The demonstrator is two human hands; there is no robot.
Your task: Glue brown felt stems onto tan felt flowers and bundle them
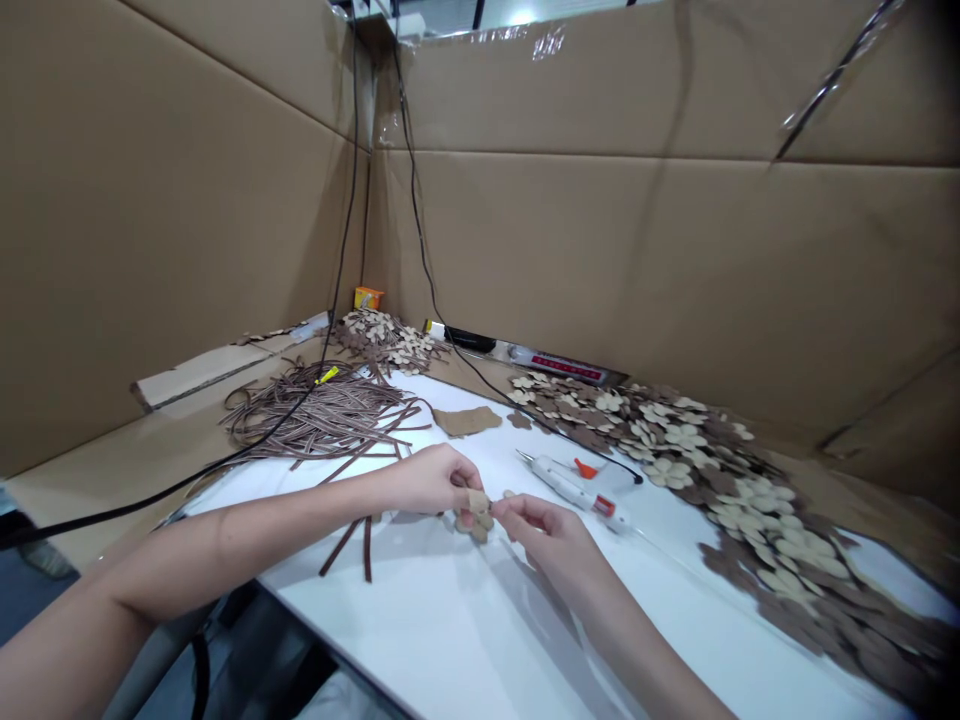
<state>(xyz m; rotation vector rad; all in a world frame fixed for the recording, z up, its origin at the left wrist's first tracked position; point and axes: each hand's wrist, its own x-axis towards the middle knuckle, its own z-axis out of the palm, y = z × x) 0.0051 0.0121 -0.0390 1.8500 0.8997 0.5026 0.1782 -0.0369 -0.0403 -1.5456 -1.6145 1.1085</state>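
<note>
Above the white tabletop (495, 640) my two hands nearly meet. My left hand (435, 482) is closed, with a beige flower-shaped cutout (472, 528) at its fingertips and a tan wrap round one finger. From the right, my right hand (546, 532) pinches at a tiny dark spot by the flower's upper edge; what its fingers hold is too small to name. Dark brown strips (367, 550) stick out beneath my left wrist. Just beyond my right hand lies a white pen-shaped tool (566, 486) with a pointed metal tip.
Behind my left arm is a heap of brown strips (315, 405). Beige and brown flower cutouts (682, 436) pile along the right. A brown scrap (466, 421) and a small orange piece (585, 468) lie ahead. Black cable (337, 290) hangs by the cardboard walls (600, 250).
</note>
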